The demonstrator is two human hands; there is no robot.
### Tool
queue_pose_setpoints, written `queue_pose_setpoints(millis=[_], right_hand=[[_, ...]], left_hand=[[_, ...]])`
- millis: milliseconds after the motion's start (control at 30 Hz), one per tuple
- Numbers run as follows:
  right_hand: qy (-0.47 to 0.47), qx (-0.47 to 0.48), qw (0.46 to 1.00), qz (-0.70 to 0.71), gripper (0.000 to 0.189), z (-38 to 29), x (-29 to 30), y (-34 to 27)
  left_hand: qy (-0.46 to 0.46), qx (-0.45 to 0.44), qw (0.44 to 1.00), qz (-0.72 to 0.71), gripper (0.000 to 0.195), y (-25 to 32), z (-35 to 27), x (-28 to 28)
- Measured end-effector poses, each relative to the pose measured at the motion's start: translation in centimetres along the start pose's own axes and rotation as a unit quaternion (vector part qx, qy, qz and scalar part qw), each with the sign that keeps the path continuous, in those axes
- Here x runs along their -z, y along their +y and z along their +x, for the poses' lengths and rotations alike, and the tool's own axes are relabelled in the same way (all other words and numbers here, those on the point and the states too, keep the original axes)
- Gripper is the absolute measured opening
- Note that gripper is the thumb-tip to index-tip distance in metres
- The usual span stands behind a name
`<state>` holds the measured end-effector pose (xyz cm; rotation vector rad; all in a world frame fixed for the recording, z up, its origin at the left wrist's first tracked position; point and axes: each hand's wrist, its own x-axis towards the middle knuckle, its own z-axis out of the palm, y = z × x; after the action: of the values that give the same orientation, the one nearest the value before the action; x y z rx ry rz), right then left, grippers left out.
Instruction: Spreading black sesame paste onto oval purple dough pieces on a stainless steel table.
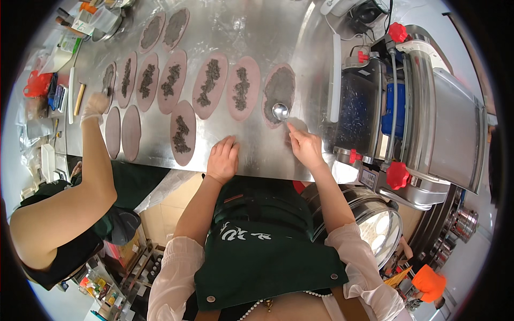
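My right hand (307, 149) grips a metal spoon (280, 111), its forefinger extended along the mostly hidden handle. The spoon's rounded bowl rests on dark grey paste (280, 86) spread over a pinkish oval dough sheet (266, 117). My left hand (223, 157) rests palm down near the table's front edge, fingers together and curled; no held thing shows. Left of the spread oval lie two dough ovals (253, 98) (221, 88) with lumpy strips of paste along their middles. Another oval (190, 138) with a paste strip sits left of my left hand.
A co-worker's gloved hand (95, 106) works at a small oval on the left. Two plain dough ovals (131, 132) (113, 134) lie near it. A roller machine (417, 108) with red knobs borders the steel table (257, 148) on the right, beside a white bar (335, 80).
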<state>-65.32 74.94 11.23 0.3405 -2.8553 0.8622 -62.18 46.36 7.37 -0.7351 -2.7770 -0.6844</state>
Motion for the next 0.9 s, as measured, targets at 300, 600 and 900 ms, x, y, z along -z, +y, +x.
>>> queue_pose_setpoints(millis=[300, 600, 900], right_hand=[[-0.016, 0.0, 1.0, -0.007, 0.032, -0.2, 0.2, 1.1], [-0.003, -0.108, 0.994, -0.017, 0.032, 3.5, -0.2, -0.5], [-0.088, -0.163, 0.979, -0.089, 0.033, 6.4, -0.7, -2.2]], left_hand=[[0.002, -0.001, 1.0, 0.001, 0.032, 0.1, 0.1, 0.1], [0.001, 0.001, 1.0, 0.003, 0.032, 0.0, 0.1, 0.0], [-0.008, 0.002, 1.0, -0.003, 0.035, -0.3, -0.2, -0.2]])
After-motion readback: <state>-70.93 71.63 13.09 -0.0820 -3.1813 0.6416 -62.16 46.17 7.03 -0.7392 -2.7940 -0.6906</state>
